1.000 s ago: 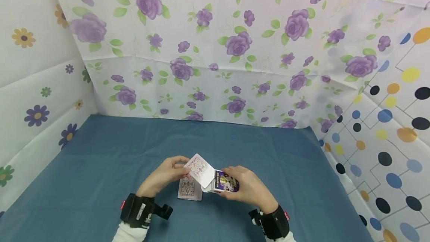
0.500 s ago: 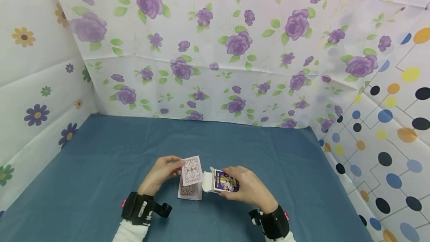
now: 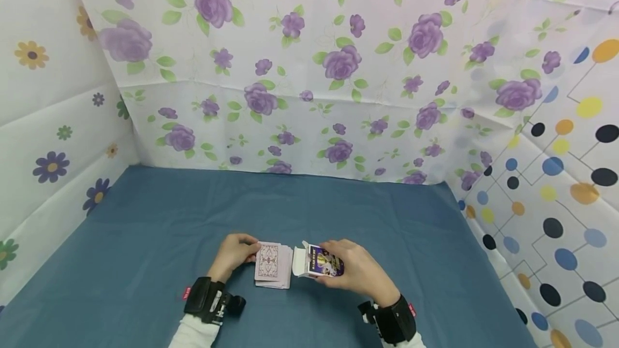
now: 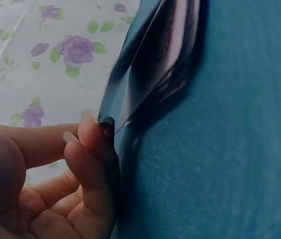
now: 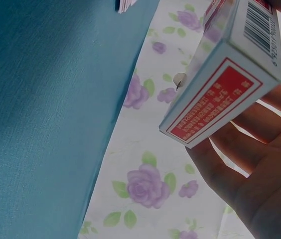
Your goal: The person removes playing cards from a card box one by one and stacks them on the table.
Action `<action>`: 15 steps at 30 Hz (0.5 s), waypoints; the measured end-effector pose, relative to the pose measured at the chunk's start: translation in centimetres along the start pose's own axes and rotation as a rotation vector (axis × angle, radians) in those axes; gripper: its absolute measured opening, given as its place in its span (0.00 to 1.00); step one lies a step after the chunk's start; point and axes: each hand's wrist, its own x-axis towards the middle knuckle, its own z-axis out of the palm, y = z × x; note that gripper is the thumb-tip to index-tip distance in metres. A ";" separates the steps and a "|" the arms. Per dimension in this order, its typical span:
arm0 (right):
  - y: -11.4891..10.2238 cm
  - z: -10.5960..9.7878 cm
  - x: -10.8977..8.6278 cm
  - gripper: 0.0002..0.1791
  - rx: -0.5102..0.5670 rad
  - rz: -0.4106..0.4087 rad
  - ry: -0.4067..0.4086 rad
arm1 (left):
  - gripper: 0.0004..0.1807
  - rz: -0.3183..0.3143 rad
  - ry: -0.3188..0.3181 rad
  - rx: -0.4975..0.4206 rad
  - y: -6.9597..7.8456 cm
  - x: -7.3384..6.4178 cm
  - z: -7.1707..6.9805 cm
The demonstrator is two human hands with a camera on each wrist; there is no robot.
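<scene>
My left hand [image 3: 234, 254] pinches the upper left corner of a playing card [image 3: 268, 261], back side up, which overlaps the top of a loose pile of cards [image 3: 285, 267] on the cloth. In the left wrist view, thumb and fingertips [image 4: 88, 137] meet at the card's edge, with the layered card pile [image 4: 173, 64] beyond. My right hand [image 3: 358, 267] grips a purple-fronted card box [image 3: 325, 261], its white end flap standing open toward the pile. The right wrist view shows the box's red-labelled side [image 5: 215, 104] and barcode, with fingers wrapped underneath.
A blue cloth [image 3: 193, 203] covers the table. Behind it hangs a white sheet with purple roses [image 3: 340, 63], with patterned sheets on both sides. Black camera straps [image 3: 205, 299] sit on both wrists. The box stands just right of the pile.
My left hand has brought the card from the box's mouth leftward and down onto the pile, turning it upright in line with the others. My right hand and the box stay put.
</scene>
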 end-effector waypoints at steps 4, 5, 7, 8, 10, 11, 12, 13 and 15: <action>0.0 0.1 0.0 0.34 -0.009 0.007 -0.003 | 0.06 0.032 0.027 0.049 -0.1 0.0 0.3; 0.0 0.1 0.0 0.34 -0.012 0.009 -0.003 | 0.06 0.046 0.033 0.069 -0.1 0.0 0.4; 0.0 0.1 0.0 0.34 -0.015 0.011 -0.007 | 0.05 0.073 0.042 0.108 -0.1 -0.2 0.6; 0.0 0.0 0.0 0.34 -0.013 0.011 -0.009 | 0.05 0.084 0.046 0.124 -0.1 -0.3 0.7; 0.0 0.0 0.0 0.34 -0.007 0.009 -0.014 | 0.05 0.105 0.055 0.153 0.0 -0.4 0.9; 0.0 0.0 0.0 0.34 -0.003 0.008 -0.014 | 0.04 0.110 0.057 0.158 0.1 -0.5 1.0; 0.0 0.0 0.0 0.34 0.001 0.007 -0.015 | 0.04 0.116 0.062 0.164 0.1 -0.6 1.0; 0.0 0.0 0.0 0.34 0.004 0.006 -0.016 | 0.04 0.122 0.065 0.167 0.1 -0.7 1.1; 0.0 0.0 0.1 0.34 0.009 0.003 -0.017 | 0.04 0.138 0.072 0.178 0.1 -0.8 1.2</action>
